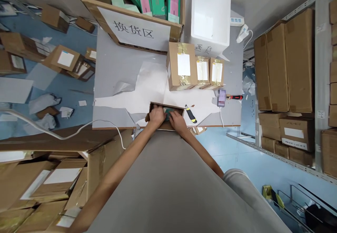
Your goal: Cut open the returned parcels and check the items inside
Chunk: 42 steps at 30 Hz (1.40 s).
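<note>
An opened cardboard box [166, 126] sits at the table's front edge, close against my body. Both hands reach into it from above. My left hand [157, 114] is at the box's left side, its fingers curled downward and the tips hidden. My right hand [177, 120] bends in from the right, with its fingers against a green box [167, 112]. Only a small part of that green box shows between my hands. Just right of the cardboard box lies a black and yellow utility knife [191, 114].
Behind stand three taped parcels [182, 66], a white foam bin [210, 15] and a large carton [142, 45] holding green boxes. At right lie a phone [221, 98] with a cable and a red-black tool [235, 97]. A carton of parcels [105, 155] stands at left.
</note>
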{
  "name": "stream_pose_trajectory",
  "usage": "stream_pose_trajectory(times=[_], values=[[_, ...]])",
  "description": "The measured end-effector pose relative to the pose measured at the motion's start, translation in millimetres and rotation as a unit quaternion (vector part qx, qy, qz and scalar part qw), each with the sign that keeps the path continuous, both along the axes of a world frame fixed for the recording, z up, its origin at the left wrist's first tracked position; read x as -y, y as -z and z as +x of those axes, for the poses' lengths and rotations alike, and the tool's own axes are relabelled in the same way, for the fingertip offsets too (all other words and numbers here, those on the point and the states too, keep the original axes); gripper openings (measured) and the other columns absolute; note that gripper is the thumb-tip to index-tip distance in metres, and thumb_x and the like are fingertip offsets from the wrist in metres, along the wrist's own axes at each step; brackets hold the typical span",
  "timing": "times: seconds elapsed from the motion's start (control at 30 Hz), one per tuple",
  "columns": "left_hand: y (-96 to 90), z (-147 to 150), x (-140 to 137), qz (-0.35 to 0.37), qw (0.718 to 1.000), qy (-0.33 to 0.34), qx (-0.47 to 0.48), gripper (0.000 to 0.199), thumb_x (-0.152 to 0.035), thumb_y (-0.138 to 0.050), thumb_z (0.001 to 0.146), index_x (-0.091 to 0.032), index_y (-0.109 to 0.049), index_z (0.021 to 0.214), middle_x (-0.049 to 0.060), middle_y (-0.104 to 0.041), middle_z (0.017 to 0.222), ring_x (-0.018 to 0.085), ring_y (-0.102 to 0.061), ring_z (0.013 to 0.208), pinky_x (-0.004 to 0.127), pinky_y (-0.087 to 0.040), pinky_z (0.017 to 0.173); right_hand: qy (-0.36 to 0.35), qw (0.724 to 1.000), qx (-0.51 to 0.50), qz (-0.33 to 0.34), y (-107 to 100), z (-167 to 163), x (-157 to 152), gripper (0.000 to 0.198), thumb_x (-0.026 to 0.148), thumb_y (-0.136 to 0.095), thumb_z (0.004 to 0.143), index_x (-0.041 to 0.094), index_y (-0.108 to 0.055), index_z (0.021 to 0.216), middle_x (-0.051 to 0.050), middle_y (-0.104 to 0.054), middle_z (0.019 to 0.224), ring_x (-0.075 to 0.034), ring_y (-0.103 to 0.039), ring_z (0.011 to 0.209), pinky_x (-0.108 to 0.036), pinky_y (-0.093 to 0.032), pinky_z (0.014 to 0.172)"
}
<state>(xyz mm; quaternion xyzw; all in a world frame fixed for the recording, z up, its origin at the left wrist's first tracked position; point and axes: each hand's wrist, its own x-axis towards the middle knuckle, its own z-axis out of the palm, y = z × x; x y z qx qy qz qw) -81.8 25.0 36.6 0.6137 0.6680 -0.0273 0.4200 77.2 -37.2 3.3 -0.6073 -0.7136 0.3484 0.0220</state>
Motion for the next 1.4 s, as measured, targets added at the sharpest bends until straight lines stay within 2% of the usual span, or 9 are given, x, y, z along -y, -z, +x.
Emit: stream_pose_trajectory(times=[0.2, 0.3, 0.4, 0.5, 0.63, 0.8, 1.03, 1.2, 1.4], values=[[-47.6, -27.7, 23.9, 0.071, 0.990, 0.118, 0.004, 0.031, -0.013, -0.061, 0.105, -0.016, -0.083, 0.126, 0.023, -0.082, 0.133, 0.041, -0.076, 0.119, 0.050, -0.064, 0.096, 0.028, 0.999, -0.031, 0.015, -30.7, 5.8, 5.4, 0.057, 0.024, -0.068, 0.116, 0.020, -0.063, 0.173, -0.018, -0.076, 0.139, -0.031, -0.079, 0.119, -0.042, -0.068, 0.103], [-81.6, -52.0, 30.9, 0.182, 0.967, 0.143, 0.104, 0.025, -0.021, -0.063, 0.108, -0.025, -0.086, 0.119, 0.016, -0.084, 0.122, 0.040, -0.070, 0.123, 0.053, -0.062, 0.102, 0.037, 0.996, -0.076, 0.038, -61.9, 9.6, 4.4, 0.031, 0.033, -0.078, 0.114, 0.025, -0.080, 0.143, -0.009, -0.074, 0.120, -0.024, -0.074, 0.099, -0.033, -0.063, 0.087], [-113.8, -69.3, 22.3, 0.266, 0.946, 0.046, 0.181, 0.028, -0.045, -0.081, 0.107, -0.031, -0.085, 0.131, 0.011, -0.086, 0.134, 0.042, -0.064, 0.146, 0.065, -0.047, 0.131, 0.092, 0.976, -0.187, 0.066, -95.5, 10.6, -5.0, 0.034, 0.051, -0.083, 0.111, 0.024, -0.072, 0.093, -0.001, -0.065, 0.096, -0.018, -0.061, 0.083, -0.030, -0.053, 0.078], [-132.1, -78.9, 8.5, 0.259, 0.929, -0.102, 0.243, 0.071, -0.074, -0.090, 0.095, -0.030, -0.078, 0.150, 0.012, -0.080, 0.154, 0.042, -0.060, 0.160, 0.066, -0.037, 0.143, 0.190, 0.923, -0.333, 0.036, -124.8, 9.0, -21.8, 0.060, 0.077, -0.081, 0.104, 0.026, -0.058, 0.081, 0.004, -0.053, 0.080, -0.016, -0.051, 0.074, -0.030, -0.044, 0.069], [-130.2, -79.4, 6.4, 0.094, 0.893, -0.196, 0.393, 0.094, -0.089, -0.088, 0.087, -0.019, -0.078, 0.148, 0.021, -0.082, 0.147, 0.044, -0.073, 0.145, 0.062, -0.057, 0.128, 0.259, 0.861, -0.436, -0.036, -150.1, 9.1, -42.7, 0.073, 0.095, -0.086, 0.085, 0.025, -0.066, 0.088, 0.007, -0.048, 0.073, -0.013, -0.041, 0.067, -0.029, -0.036, 0.063], [-112.3, -64.5, 22.4, -0.015, 0.856, -0.260, 0.446, 0.092, -0.090, -0.097, 0.076, -0.018, -0.082, 0.133, 0.018, -0.087, 0.127, 0.036, -0.085, 0.115, 0.052, -0.069, 0.110, 0.294, 0.849, -0.436, -0.057, -151.6, 16.2, -47.1, 0.072, 0.090, -0.095, 0.077, 0.025, -0.065, 0.083, 0.007, -0.049, 0.068, -0.011, -0.040, 0.065, -0.028, -0.033, 0.061], [-93.5, -45.9, 25.8, -0.042, 0.833, -0.322, 0.448, 0.088, -0.084, -0.105, 0.067, -0.019, -0.083, 0.123, 0.015, -0.087, 0.122, 0.034, -0.083, 0.111, 0.047, -0.071, 0.102, 0.314, 0.834, -0.451, -0.060, -133.8, 30.5, -32.7, 0.066, 0.088, -0.093, 0.080, 0.026, -0.074, 0.094, 0.008, -0.054, 0.067, -0.013, -0.053, 0.059, -0.029, -0.044, 0.058], [-86.5, -37.8, 22.0, -0.036, 0.847, -0.288, 0.445, 0.092, -0.081, -0.107, 0.067, -0.019, -0.082, 0.130, 0.019, -0.084, 0.142, 0.041, -0.076, 0.140, 0.053, -0.063, 0.123, 0.297, 0.821, -0.478, -0.091, -127.3, 46.4, -15.5, 0.068, 0.087, -0.088, 0.090, 0.025, -0.077, 0.116, 0.009, -0.060, 0.065, -0.013, -0.052, 0.046, -0.027, -0.044, 0.047], [-88.1, -17.4, 5.2, 0.042, 0.866, -0.210, 0.452, 0.080, -0.086, -0.102, 0.073, -0.022, -0.081, 0.117, 0.024, -0.059, 0.180, 0.046, -0.058, 0.167, 0.055, -0.053, 0.134, 0.281, 0.807, -0.516, -0.054, -128.1, 68.5, -1.9, 0.086, 0.102, -0.063, 0.100, 0.028, -0.075, 0.142, -0.009, -0.082, 0.113, -0.029, -0.084, 0.101, -0.042, -0.071, 0.088]])
